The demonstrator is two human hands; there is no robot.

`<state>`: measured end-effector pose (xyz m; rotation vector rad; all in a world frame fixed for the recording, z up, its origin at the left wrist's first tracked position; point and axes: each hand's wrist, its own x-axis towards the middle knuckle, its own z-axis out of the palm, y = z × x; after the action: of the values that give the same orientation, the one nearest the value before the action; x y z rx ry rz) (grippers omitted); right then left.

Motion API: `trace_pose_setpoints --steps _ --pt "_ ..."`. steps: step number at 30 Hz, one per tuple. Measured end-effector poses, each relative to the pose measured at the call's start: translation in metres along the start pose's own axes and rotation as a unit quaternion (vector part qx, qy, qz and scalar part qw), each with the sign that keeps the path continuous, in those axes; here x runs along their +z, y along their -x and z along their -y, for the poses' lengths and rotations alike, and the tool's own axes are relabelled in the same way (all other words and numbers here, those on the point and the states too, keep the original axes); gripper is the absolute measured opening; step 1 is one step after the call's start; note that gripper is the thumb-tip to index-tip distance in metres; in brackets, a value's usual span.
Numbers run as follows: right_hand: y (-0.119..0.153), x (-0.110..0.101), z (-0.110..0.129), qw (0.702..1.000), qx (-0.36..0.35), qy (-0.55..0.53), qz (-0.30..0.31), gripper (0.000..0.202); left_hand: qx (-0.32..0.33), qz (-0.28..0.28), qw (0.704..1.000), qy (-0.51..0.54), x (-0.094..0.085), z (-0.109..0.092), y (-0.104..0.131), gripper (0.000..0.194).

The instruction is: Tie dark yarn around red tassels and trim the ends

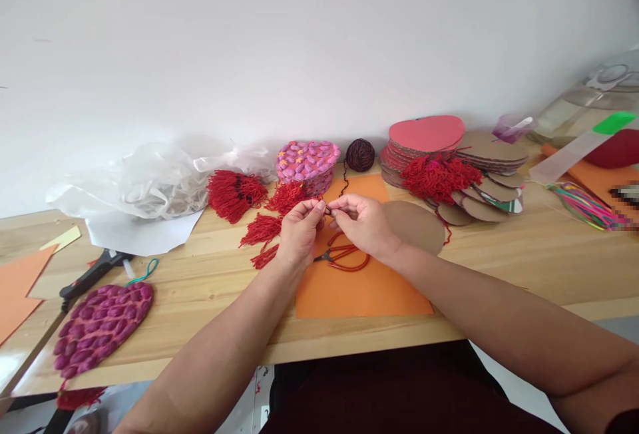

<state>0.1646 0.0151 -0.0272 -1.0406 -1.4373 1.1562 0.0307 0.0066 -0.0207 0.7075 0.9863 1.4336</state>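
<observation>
Flanking hands (332, 224): tassels (262, 229), scissors (344, 257).

Open desk to the near right; clutter along the wall

Bare desk (524, 274) lies right of the orange sheet (359, 287); red tassels (259, 227) crowd its left edge; scissors (344, 257) lie on it; cardboard stacks (479, 168), a yarn ball (360, 154) and plastic wrap (150, 181) block the back.

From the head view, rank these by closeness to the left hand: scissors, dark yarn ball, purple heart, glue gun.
1. Scissors, just right of the left hand, on orange paper.
2. Dark yarn ball, behind, by the wall.
3. Purple heart and glue gun, far left; too close to call.
</observation>
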Motion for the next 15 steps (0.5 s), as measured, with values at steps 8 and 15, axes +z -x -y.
trace_pose_setpoints --steps 8,15 --pt "0.002 -0.004 0.008 0.985 -0.084 0.147 -0.023 0.015 0.045 0.0 0.998 -0.053 -0.001 0.002 0.001 0.036" --pt "-0.001 -0.006 0.009 0.992 -0.064 0.108 0.008 0.013 0.078 0.012 0.992 -0.102 -0.002 -0.002 0.002 0.03"
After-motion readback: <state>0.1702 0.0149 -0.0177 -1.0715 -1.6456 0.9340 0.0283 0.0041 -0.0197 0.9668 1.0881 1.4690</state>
